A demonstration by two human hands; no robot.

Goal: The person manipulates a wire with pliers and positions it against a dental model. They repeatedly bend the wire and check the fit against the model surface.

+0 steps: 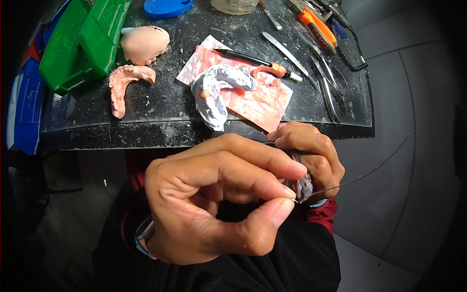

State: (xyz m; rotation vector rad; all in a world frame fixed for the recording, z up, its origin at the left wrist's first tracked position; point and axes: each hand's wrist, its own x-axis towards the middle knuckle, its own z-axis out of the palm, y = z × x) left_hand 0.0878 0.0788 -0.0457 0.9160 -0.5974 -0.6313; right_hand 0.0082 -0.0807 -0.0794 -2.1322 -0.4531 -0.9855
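Below the near edge of the dark worktop (160,121), the left hand (214,204) pinches the end of a thin wire (369,174) between thumb and forefinger, the other fingers curled in. Just to its right and touching it, the right hand (311,155) is clenched around a small clear plastic piece (302,187) (its exact shape is hidden by the fingers), and the wire runs out past that hand to the right. Above the hands, a white dental cast (214,95) lies on a pink-stained card (253,97) beside a black-handled knife (253,61). Further up and left sit a pink arch-shaped cast (124,85), a pink model block (144,45) and a green box (82,41); up and right lie pliers (328,90).
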